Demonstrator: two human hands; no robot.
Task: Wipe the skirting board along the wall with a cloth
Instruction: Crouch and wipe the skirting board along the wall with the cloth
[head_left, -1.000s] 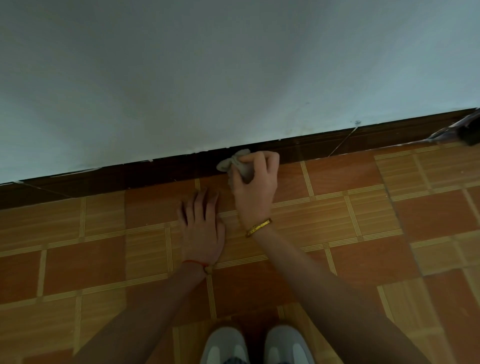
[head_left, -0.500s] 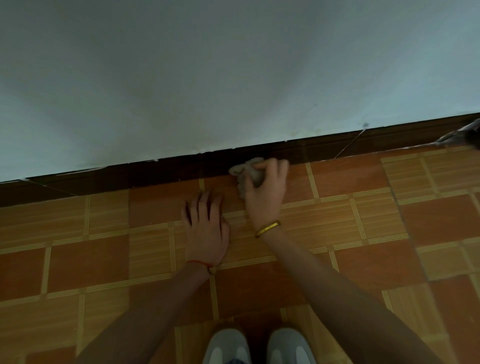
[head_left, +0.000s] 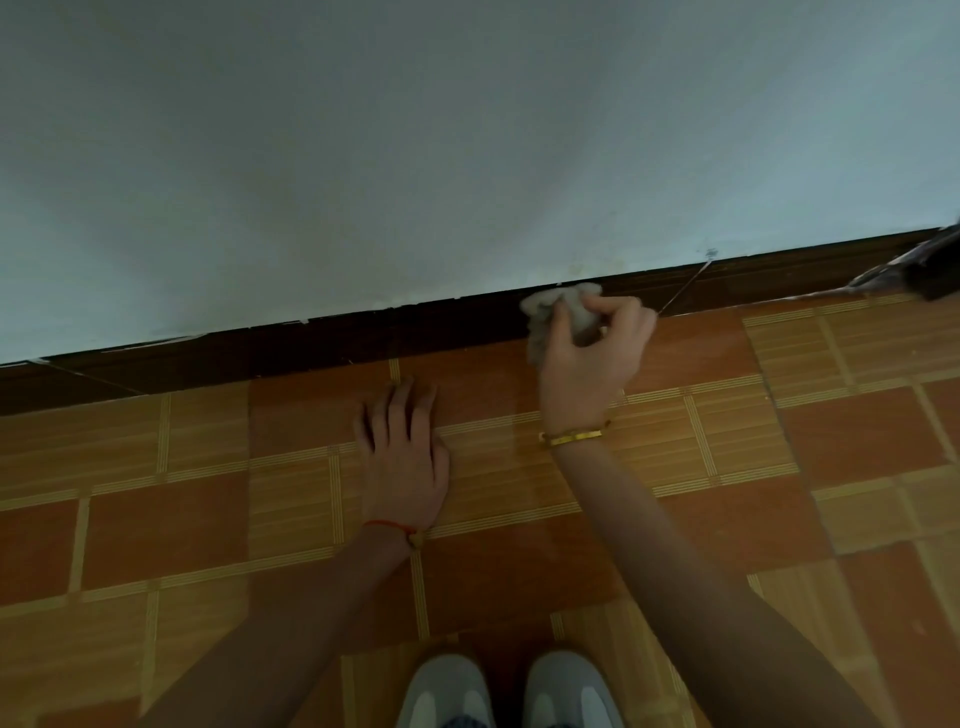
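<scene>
Gripping a crumpled pale grey cloth (head_left: 558, 312), the right hand (head_left: 584, 374) has fingers curled round it, thumb on the near side; the wad is pressed against the dark brown skirting board (head_left: 322, 343) at its top edge, where it meets the pale grey-white painted wall (head_left: 415, 156). A corner of the cloth hangs down toward the floor left of the hand. Gold bangle (head_left: 571, 435) on the right wrist. Left hand (head_left: 402, 457) lies flat, palm down, fingers straight and slightly spread, on the orange and tan patterned floor tiles (head_left: 857, 441), holding nothing, fingertips just short of the skirting; red string bracelet (head_left: 387, 526) on that wrist. How much cloth sits inside the right palm is hidden. A thin line (head_left: 685, 288) crosses the skirting right of the hand; can't tell what it is. Dark blurred object (head_left: 924, 265) cut off at the right edge, unidentifiable. Two white-grey shoe toes (head_left: 498, 691) cut off at the bottom edge. Lighting dim.
</scene>
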